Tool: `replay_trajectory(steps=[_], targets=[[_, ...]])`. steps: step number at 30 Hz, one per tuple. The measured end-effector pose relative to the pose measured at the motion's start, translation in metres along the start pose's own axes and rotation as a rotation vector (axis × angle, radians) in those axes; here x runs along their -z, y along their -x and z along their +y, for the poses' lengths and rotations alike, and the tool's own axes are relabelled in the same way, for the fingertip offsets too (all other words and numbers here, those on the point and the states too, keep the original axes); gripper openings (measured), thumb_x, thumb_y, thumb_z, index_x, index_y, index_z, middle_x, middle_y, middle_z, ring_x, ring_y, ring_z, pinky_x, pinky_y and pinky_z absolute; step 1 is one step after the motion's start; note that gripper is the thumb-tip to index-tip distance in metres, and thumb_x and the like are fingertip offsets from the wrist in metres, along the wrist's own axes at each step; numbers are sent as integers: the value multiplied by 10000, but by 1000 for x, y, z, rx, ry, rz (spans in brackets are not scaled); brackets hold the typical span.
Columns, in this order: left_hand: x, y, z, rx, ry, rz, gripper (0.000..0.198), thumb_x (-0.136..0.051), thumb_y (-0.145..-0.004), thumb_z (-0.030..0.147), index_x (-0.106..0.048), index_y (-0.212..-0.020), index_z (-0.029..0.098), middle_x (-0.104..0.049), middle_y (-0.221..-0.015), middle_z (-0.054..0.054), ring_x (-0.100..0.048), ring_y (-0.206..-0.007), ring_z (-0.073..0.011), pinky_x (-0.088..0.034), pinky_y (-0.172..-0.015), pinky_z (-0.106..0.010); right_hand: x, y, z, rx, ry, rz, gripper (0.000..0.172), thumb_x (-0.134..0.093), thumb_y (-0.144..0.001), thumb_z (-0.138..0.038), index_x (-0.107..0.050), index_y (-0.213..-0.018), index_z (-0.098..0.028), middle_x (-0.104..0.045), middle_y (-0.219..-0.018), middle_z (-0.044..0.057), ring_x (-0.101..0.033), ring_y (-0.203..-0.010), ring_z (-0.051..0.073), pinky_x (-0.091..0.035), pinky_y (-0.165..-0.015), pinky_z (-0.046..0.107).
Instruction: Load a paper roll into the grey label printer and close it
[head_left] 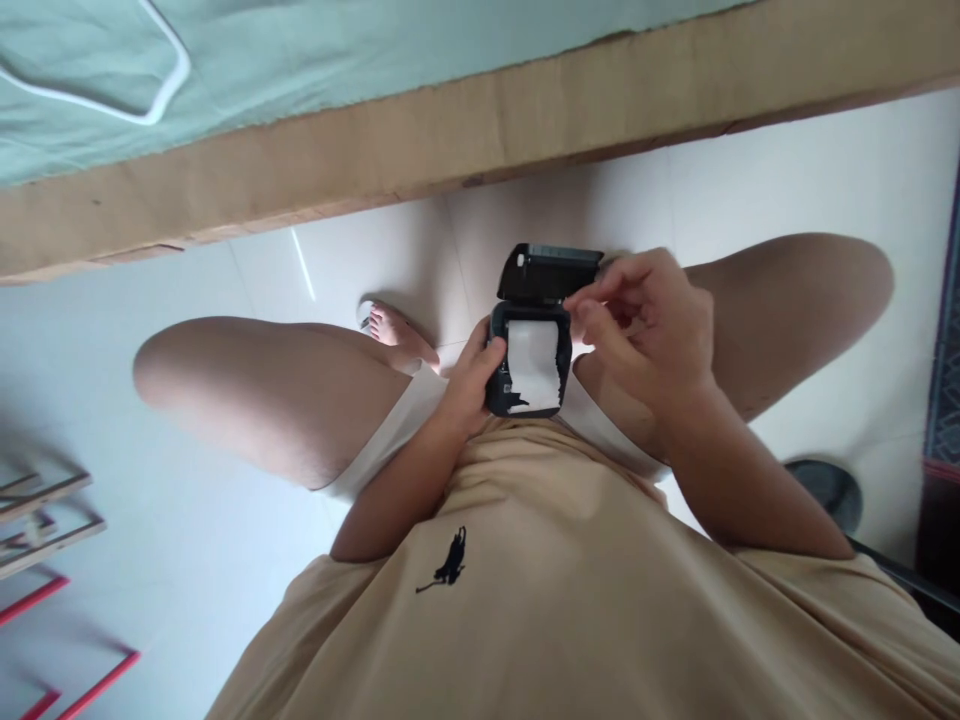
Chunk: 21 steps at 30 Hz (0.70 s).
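- Black device [496,397], lap-side of the wooden rail [487,135]: lid [546,277] up, ragged white paper [533,360] inside
- Small marking [507,388], unreadable
- Left hand [474,375] clamped on it; right hand [654,325] by the lid, can't tell if gripping

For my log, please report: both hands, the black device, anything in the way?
Left hand holds black device. Right hand close by its raised lid, contact unclear. Device open, white paper inside. Nothing seen blocking the hands.

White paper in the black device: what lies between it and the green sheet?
In the head view, the rim of the black device, its raised lid, pale floor and a wooden board separate white paper from green sheet.
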<state>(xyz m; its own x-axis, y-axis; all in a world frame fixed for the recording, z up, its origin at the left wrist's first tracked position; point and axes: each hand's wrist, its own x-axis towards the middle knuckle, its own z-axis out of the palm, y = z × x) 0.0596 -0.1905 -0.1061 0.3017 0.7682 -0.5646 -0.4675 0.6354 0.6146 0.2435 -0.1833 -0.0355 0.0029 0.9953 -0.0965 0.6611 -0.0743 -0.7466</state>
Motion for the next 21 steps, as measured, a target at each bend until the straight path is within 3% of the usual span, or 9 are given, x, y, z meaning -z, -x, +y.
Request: replay_trajectory(steps=[4,9,13,17,19,21], targets=[[0,2,0,-20,-31,4,553,-860,-754,577,-660,-1148,244,-776,-1086,-36,-746,-1002,-216,-585,-840,-307,-14,-1,-1,48,287,-98,180,-562,-939,-323,-705,-984,-223,-760,-854,42,-646,-744,180,-425,-731,340],[3,0,-2,-27,-47,20,577,-869,-741,572,-664,-1181,260,-757,-1121,-32,-727,-1071,-218,-574,-924,-326,-19,-3,-13,74,505,-312,207,-543,-936,-209,-734,-1013,-227,-797,-963,77,-662,-739,205,-332,-654,333],[4,1,-1,-25,-52,42,543,-879,-746,524,-674,-1172,258,-753,-1115,-30,-721,-1093,-222,-569,-938,-326,-21,-9,-21,50,579,-393,238,-535,-946,-200,-708,-1108,-230,-798,-988,101,-650,-694,197,-272,-603,306],[4,4,3,14,-43,62,523,-881,-740,512,-688,-1154,257,-767,-1050,-24,-740,-991,-218,-582,-826,-305,-9,-11,-25,39,555,-426,326,-606,-887,-243,-691,-1202,-243,-794,-1065,96,-685,-747,225,-348,-601,311],[6,5,6,34,-26,79,514,-872,-743,525,-685,-1137,255,-770,-980,-9,-746,-907,-202,-585,-777,-297,8,-12,-21,66,384,-411,412,-643,-846,-285,-671,-1257,-261,-784,-1120,67,-693,-769,209,-424,-607,316],[8,6,10,51,-5,103,483,-857,-757,523,-675,-1113,254,-773,-950,4,-747,-863,-182,-594,-772,-295,28,-15,-10,91,86,-260,459,-599,-868,-317,-630,-1323,-270,-765,-1139,57,-690,-773,182,-497,-624,321]])
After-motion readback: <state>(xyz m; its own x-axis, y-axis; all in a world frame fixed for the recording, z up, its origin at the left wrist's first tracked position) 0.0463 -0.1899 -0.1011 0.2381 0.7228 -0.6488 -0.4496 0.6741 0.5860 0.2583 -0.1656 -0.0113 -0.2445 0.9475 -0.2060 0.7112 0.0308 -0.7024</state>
